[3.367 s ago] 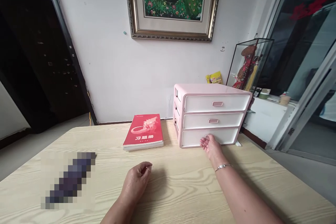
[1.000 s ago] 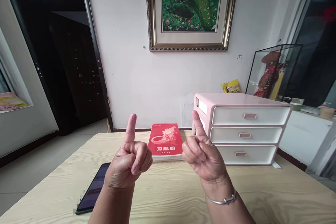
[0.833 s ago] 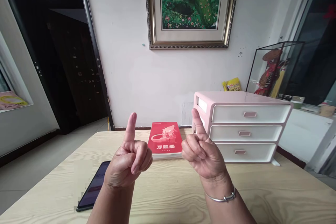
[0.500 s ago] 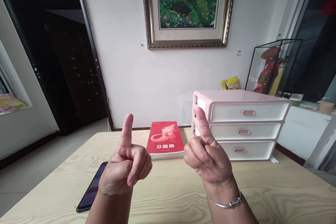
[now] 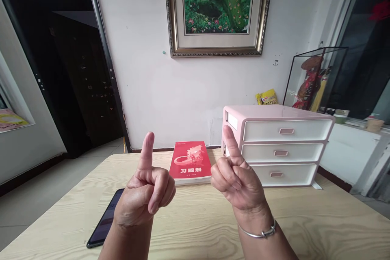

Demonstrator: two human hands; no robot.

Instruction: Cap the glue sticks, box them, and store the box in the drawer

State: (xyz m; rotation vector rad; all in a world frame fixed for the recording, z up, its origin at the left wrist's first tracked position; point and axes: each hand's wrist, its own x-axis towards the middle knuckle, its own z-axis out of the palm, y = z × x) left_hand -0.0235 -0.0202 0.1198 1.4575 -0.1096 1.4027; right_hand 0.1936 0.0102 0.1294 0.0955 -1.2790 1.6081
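1. In the head view, the only one, the left hand point(image 5: 144, 193) is raised above the counter point(image 5: 189, 219) with its index finger straight up and the other fingers curled toward the palm. It has hold of nothing.
2. The right hand point(image 5: 239, 180) mirrors it: index finger up, the rest folded in, nothing in its grasp, a bracelet point(image 5: 263, 234) around the wrist. The matching shapes look like a deliberate gesture rather than a grip.
3. The red book point(image 5: 190, 158) lies flat beyond the hands, between them, its cover up. Its title reads upright from the hands' side, probably because it is set to face the person.
4. The pink drawer box point(image 5: 283, 143) stands beyond the right hand and reaches out to its right. All three drawers are pushed in, handles toward the person, which seems meant for easy reach.
5. The phone point(image 5: 103, 221) lies flat, screen up, to the left of the left hand; the left hand and forearm hide part of it.
6. The right hand stands in front of the drawer box's near left corner and blocks some of that side from sight.
7. Farther off, past the right hand, a yellow snack bag point(image 5: 268, 97) shows above the drawer box, with a glass case point(image 5: 309, 52) to its right. A framed picture point(image 5: 216, 4) hangs beyond both hands; a dark doorway point(image 5: 82, 89) opens past the left one.
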